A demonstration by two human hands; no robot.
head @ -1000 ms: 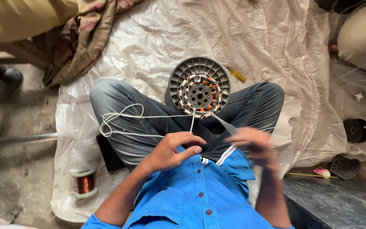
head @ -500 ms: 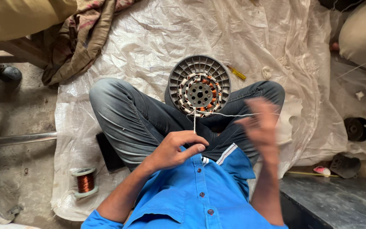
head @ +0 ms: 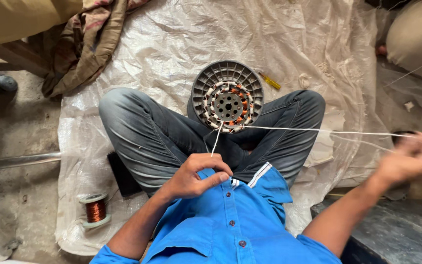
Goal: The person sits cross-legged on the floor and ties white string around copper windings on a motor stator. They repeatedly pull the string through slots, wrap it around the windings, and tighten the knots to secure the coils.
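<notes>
A round grey motor stator (head: 227,96) with copper and white windings rests between my crossed legs. A white string (head: 318,130) runs from its lower edge out to the right. My right hand (head: 409,159), blurred, is stretched far right and grips that string taut. My left hand (head: 196,175) sits close to my blue shirt, fingers pinched on a short end of the same string that rises to the stator.
A spool of copper wire (head: 95,209) stands on the white plastic sheet (head: 172,44) at lower left. A small yellow screwdriver (head: 269,81) lies beside the stator. A black flat object (head: 123,175) lies by my left thigh. Crumpled cloth (head: 81,46) sits at top left, another person's leg (head: 419,36) at top right.
My right hand has swung from in front of my chest far out to the right, pulling the string straight. The loose string loops on my left thigh are gone. My left hand stayed put.
</notes>
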